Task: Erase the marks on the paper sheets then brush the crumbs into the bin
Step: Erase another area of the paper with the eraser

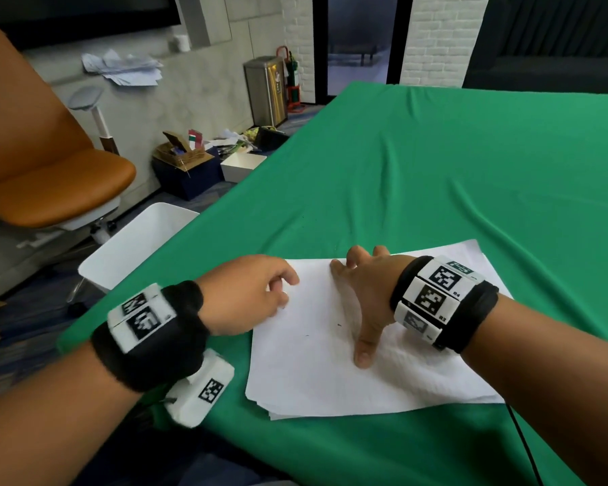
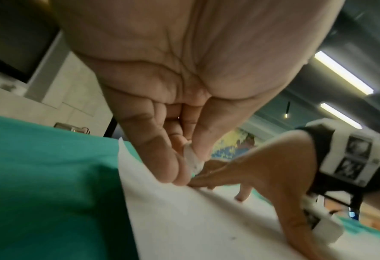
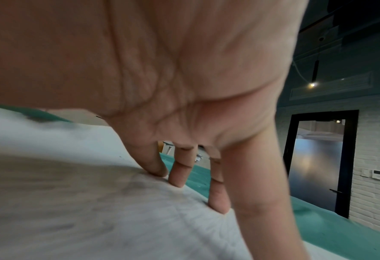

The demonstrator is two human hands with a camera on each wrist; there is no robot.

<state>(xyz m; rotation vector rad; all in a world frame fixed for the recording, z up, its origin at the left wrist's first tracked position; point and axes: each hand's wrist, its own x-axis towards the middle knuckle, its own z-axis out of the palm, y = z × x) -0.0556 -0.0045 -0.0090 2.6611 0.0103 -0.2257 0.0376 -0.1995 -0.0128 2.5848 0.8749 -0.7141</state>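
A stack of white paper sheets (image 1: 316, 363) lies on the green tablecloth (image 1: 436, 170). A few small dark marks (image 1: 338, 324) show near the middle of the top sheet. My left hand (image 1: 260, 292) hovers at the sheet's left edge and pinches a small white eraser (image 2: 192, 161) between thumb and fingers, its tip down at the paper (image 2: 184, 219). My right hand (image 1: 362, 292) presses flat on the sheet (image 3: 95, 202) with spread, straight fingers (image 3: 180, 174) and the thumb pointing toward me.
A white bin (image 1: 137, 247) stands on the floor by the table's left edge. An orange chair (image 1: 50, 177) and boxes of clutter (image 1: 190, 163) sit farther left. A steel trash can (image 1: 265, 89) stands by the far wall. A black cable (image 1: 527, 447) runs off the table's near right edge.
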